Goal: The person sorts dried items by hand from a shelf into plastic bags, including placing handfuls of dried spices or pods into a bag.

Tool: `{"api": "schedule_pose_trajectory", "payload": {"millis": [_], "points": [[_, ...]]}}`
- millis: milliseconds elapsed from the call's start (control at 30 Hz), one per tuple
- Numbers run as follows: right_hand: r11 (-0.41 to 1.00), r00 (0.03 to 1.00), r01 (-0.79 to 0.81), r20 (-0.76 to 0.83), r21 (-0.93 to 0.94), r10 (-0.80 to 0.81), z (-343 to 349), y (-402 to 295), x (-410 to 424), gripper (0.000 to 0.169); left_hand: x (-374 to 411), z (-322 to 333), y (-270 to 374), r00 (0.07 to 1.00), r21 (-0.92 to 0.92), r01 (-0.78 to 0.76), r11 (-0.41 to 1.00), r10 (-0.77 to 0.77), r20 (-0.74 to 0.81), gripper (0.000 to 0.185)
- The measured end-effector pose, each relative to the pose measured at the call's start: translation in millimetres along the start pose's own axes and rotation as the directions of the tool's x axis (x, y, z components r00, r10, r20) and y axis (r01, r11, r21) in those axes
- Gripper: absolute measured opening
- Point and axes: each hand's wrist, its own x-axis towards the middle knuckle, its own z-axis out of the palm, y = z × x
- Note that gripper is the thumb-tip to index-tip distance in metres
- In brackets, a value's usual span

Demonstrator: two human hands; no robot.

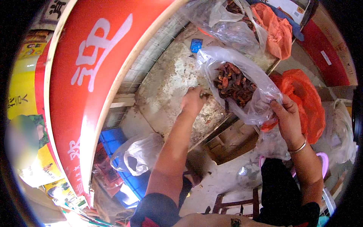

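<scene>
My right hand [287, 120] grips the gathered rim of a clear plastic bag [235, 54]. The bag's mouth gapes upward, showing many dark red-brown dried pieces [234, 85] that look like dried chillies. My left hand [193, 99] is low over the worn, stained tabletop [170, 85], to the left of the bag. Its fingers are curled, and whether something small is between them is hidden. Crumbs and dark scraps lie scattered on the tabletop around that hand.
Another clear bag [227, 28] with dark contents and an orange bag [275, 31] lie at the back. A red bag [303, 99] is beyond my right hand. A red panel [93, 56] stands left. A cardboard box [235, 142] and brown wooden stool [238, 203] are below.
</scene>
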Motion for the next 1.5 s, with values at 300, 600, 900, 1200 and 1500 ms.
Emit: {"api": "schedule_pose_trajectory", "payload": {"millis": [300,600,900,1200,1500], "points": [[0.991,0.999,0.042,-0.038,0.123,-0.038,-9.0,1.2,1.4,0.020,16.1,-48.2,37.2,0.928,-0.589,0.360,0.724,-0.210,0.309,0.021],[0.923,0.987,0.055,-0.163,0.381,0.009,-8.3,-12.8,3.3,0.030,48.0,-23.1,64.7,0.992,-0.222,-0.049,0.974,0.022,-0.124,0.038],[0.899,0.983,0.075,-0.185,0.432,0.007,-26.8,-4.8,7.7,0.034,-11.8,-5.1,161.0,0.860,-0.256,-0.481,0.839,0.394,-0.324,0.032],[0.852,0.995,0.029,-0.096,0.523,0.025,-35.4,-16.3,5.0,0.032,20.0,0.3,28.1,0.960,-0.169,0.205,0.964,-0.232,-0.158,0.029],[0.884,0.964,0.130,-0.265,0.450,-0.007,-53.0,-13.3,12.1,0.032,72.1,32.1,37.2,0.974,-0.485,0.119,0.866,-0.196,-0.112,0.023]]}}
